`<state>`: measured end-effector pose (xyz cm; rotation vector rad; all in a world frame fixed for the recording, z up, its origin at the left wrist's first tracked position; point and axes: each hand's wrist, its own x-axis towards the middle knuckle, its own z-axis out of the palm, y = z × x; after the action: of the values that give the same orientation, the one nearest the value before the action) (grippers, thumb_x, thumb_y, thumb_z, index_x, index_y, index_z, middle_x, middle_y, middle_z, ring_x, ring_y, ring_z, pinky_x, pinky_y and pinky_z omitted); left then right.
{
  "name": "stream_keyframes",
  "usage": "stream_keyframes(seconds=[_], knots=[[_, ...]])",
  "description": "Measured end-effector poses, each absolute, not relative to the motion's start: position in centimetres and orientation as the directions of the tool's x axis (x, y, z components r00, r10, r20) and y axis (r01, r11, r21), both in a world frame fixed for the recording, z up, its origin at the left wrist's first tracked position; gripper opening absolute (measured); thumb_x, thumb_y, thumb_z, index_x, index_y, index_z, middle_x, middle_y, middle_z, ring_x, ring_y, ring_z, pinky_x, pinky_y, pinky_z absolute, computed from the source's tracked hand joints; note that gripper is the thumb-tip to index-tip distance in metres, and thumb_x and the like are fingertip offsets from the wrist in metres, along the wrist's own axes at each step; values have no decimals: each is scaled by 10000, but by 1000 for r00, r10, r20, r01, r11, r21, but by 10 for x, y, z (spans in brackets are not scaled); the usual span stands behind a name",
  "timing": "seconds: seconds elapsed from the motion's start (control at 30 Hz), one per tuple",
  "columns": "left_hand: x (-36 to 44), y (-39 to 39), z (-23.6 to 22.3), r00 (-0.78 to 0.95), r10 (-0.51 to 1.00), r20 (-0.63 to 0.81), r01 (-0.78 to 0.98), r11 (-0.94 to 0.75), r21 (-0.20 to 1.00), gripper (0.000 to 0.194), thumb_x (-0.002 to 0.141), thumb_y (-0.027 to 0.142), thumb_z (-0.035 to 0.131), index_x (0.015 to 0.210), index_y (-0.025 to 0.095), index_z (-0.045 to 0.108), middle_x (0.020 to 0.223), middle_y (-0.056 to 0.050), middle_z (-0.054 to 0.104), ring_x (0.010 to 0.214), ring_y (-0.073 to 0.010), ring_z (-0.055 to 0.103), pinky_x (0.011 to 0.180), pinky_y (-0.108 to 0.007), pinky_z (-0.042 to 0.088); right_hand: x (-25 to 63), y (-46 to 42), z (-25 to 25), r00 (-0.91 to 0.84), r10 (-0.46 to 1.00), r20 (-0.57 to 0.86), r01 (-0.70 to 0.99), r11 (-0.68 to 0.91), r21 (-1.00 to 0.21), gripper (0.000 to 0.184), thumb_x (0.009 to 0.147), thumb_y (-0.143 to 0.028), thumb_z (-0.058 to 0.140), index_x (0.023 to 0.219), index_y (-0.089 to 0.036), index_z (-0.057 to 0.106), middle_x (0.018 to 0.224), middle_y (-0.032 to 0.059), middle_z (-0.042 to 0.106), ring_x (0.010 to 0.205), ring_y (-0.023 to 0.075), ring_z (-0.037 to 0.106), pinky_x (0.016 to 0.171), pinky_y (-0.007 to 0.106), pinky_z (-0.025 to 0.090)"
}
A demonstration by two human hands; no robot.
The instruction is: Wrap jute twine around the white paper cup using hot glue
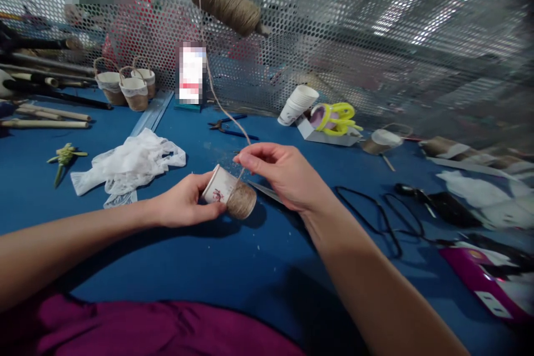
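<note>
My left hand (189,200) is closed around a white paper cup (219,184), which lies tilted with its base to the right. Brown twine (241,203) is wound round the cup's lower part. Between thumb and fingers, my right hand (271,167) pinches the loose twine just above the cup. From there the strand rises to a twine spool (225,3) on a stick at the perforated metal screen. Scissor-like metal blades (267,192) lie partly hidden beneath my right hand.
White lace (133,164) lies left of the cup, and pliers (233,127) behind it. Several finished small buckets (134,93) stand back left. Stacked paper cups (298,104) and a yellow-handled bundle (336,118) are at the back right. A black cord (379,217) and purple power strip (479,278) lie right.
</note>
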<state>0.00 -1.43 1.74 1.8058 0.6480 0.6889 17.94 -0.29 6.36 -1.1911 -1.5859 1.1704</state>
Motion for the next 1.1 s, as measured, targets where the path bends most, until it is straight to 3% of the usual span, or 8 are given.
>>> stream_keyframes(seconds=[0.13,0.27,0.6,1.1], knots=[[2,-14,19,681,727,86,61,-173,983,165,709,234,545,794,110,476,635,26,440,529,-62,363,486,-172,339,186,-13,68,-167,978,125,268,167,-949,197,648,-369,687,737,-194,674,753,11,678,724,136,594,712,272,463],[2,-17,20,695,716,66,60,-149,987,144,698,211,555,773,119,473,615,37,433,512,-55,356,470,-161,333,184,-16,66,-121,980,155,351,188,-917,194,648,-367,685,720,-187,673,720,11,673,691,140,591,681,275,464],[1,-22,19,713,693,104,60,-208,976,124,733,191,535,816,112,488,648,24,459,538,-64,381,496,-172,354,182,-12,57,-120,981,154,412,190,-891,209,664,-371,663,692,-164,663,676,10,647,632,128,559,626,267,446],[0,-23,20,693,658,297,9,-420,908,51,756,158,525,786,127,498,699,7,471,564,-68,418,505,-165,377,180,-15,55,-162,984,71,415,134,-900,204,699,-363,626,690,-159,645,662,3,630,595,111,537,569,240,424]])
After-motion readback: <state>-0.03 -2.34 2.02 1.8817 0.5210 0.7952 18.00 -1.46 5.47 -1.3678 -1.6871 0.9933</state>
